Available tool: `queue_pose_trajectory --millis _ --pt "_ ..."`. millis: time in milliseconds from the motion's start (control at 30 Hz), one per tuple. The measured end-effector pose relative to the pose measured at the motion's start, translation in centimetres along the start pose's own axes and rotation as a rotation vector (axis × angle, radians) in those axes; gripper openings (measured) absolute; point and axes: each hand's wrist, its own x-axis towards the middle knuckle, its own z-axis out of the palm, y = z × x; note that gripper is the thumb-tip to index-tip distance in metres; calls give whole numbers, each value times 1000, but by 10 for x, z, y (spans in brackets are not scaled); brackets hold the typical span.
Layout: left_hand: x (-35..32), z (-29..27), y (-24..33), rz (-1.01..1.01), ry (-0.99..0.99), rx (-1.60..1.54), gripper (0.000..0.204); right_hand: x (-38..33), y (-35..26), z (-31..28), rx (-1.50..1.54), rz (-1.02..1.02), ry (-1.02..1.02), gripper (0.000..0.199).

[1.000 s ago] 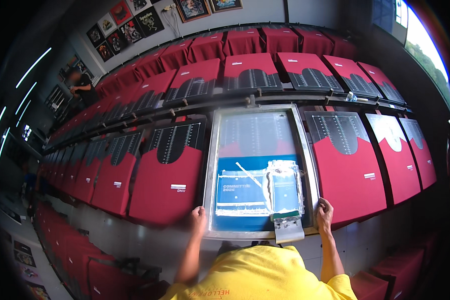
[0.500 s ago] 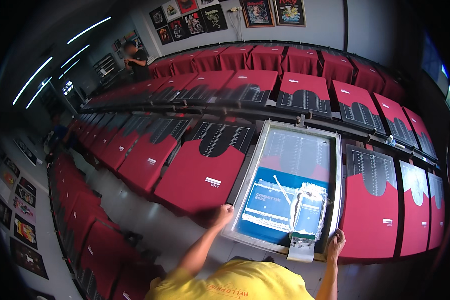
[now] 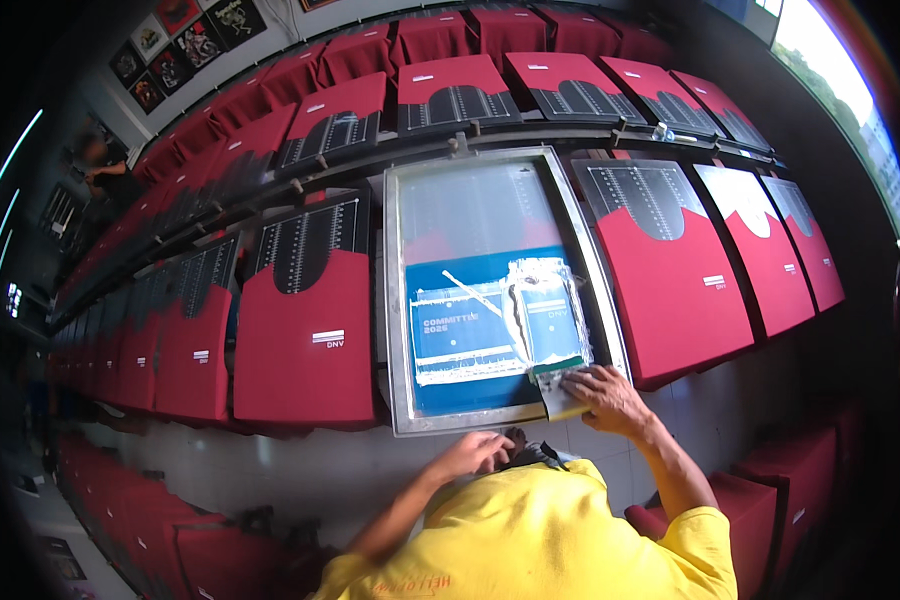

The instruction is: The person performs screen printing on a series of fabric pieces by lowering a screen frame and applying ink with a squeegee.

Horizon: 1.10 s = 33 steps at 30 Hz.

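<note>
A screen-printing frame [image 3: 393,300] with a metal border and blue lower mesh lies over a printing station before me. White ink is smeared thickly across its stencil [image 3: 450,335]. At the frame's near right edge, my right hand [image 3: 610,400] grips the squeegee [image 3: 560,388], fingers over its handle. The squeegee's green blade edge rests on the mesh below the right-hand ink patch. My left hand [image 3: 473,455] hovers just off the frame's near edge, by my waist, with loosely bent fingers and nothing visible in it.
Red shirts on black boards flank the frame: one at left [image 3: 305,340], one at right [image 3: 675,290]. A metal rail [image 3: 320,170] runs behind, with another row of shirts [image 3: 455,75] beyond. More red cloth [image 3: 760,515] hangs behind me. A person [image 3: 115,180] stands far left.
Both hands have left the frame's sides. My right hand has taken hold of the squeegee; my left has drawn toward my waist. The view has turned right, and the frame now sits further left in it.
</note>
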Motion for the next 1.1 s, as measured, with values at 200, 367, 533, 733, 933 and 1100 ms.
queue_pose_trajectory --millis 200,367,533,733,933,1100 --pt "60 37 -29 -123 -6 -156 47 21 15 2 -21 72 157 51" --pt "72 47 -27 -112 48 -507 43 60 44 10 62 135 329 47" --pt "70 56 -24 -144 149 -732 36 123 95 10 -56 148 369 44" --pt "68 61 -27 -144 249 -831 28 157 113 6 -53 109 294 35" --pt "70 69 -18 -71 178 -876 27 205 189 -32 540 291 -215 48" --pt "65 77 -20 27 279 -850 33 133 124 -25 265 75 -53 36"
